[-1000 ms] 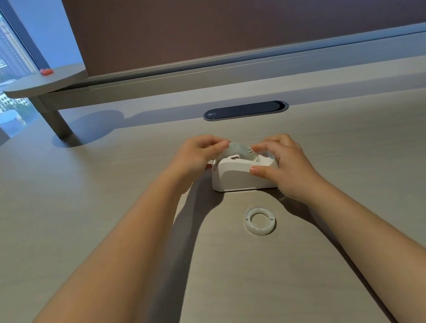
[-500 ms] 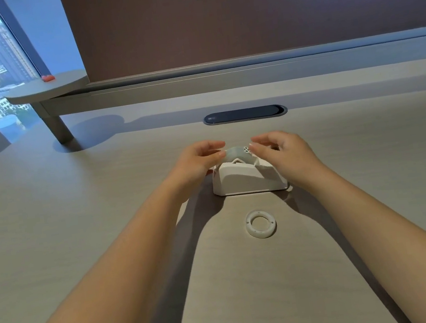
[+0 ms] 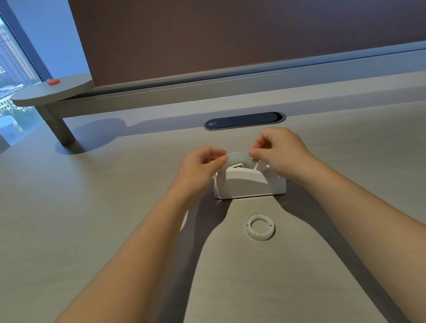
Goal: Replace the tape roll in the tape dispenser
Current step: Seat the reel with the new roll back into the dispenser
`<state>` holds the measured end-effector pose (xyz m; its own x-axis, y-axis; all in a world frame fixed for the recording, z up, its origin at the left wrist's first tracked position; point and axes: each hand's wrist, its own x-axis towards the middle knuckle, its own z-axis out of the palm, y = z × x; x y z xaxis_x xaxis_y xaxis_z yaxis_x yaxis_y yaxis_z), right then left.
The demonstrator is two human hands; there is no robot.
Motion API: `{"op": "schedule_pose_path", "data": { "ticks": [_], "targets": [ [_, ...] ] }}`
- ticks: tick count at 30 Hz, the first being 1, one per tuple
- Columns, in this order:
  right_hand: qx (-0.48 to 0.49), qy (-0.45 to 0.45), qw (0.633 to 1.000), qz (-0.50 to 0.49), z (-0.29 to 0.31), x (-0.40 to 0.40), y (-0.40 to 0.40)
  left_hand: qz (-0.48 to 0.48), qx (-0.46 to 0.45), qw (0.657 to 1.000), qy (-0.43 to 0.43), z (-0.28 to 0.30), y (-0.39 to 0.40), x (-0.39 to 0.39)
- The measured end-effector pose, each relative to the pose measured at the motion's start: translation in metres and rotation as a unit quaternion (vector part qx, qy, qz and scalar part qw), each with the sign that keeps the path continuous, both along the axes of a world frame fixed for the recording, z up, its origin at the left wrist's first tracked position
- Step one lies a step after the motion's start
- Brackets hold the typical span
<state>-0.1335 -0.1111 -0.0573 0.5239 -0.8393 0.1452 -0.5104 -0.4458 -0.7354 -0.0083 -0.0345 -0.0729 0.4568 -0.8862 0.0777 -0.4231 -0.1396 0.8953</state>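
Observation:
A white tape dispenser (image 3: pixel 248 183) stands on the desk in front of me. A pale translucent tape roll (image 3: pixel 238 157) sits at its top opening, partly inside the body. My left hand (image 3: pixel 201 167) pinches the roll's left side and my right hand (image 3: pixel 280 152) pinches its right side, thumbs and forefingers closed on it. An empty white plastic core ring (image 3: pixel 260 226) lies flat on the desk just nearer to me than the dispenser.
The wood-grain desk (image 3: pixel 106 231) spreads wide on both sides. A dark oval cable port (image 3: pixel 244 120) lies behind the dispenser. At the back left a round raised shelf (image 3: pixel 51 92) carries a small red object (image 3: pixel 53 81), under a dark partition panel.
My right hand left the dispenser's body and rose to the roll's right side. Both hands now pinch the roll, which sits slightly higher at the top of the dispenser.

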Motion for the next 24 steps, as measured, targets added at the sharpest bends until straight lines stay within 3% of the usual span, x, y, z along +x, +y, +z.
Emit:
{"op": "schedule_pose_path", "data": {
  "ticks": [5, 8, 15, 20, 24],
  "targets": [
    [-0.136, 0.221, 0.965, 0.028, 0.005, 0.003, 0.003, -0.004, 0.007, 1.000, -0.007, -0.001, 0.001, 0.000],
    [-0.176, 0.285, 0.942, 0.025, 0.007, 0.001, 0.005, -0.007, 0.008, 1.000, -0.008, -0.001, 0.001, 0.000],
    [-0.039, 0.166, 0.985, -0.008, 0.013, -0.003, -0.003, -0.004, 0.023, 0.999, -0.025, -0.001, -0.001, 0.000],
    [-0.017, 0.091, 0.996, -0.014, 0.008, -0.005, -0.005, -0.002, 0.029, 0.998, -0.048, -0.003, -0.001, -0.002],
    [0.035, -0.036, 0.997, -0.055, 0.004, -0.016, -0.009, -0.006, 0.034, 0.994, -0.102, -0.004, 0.000, -0.006]
  ]
}}
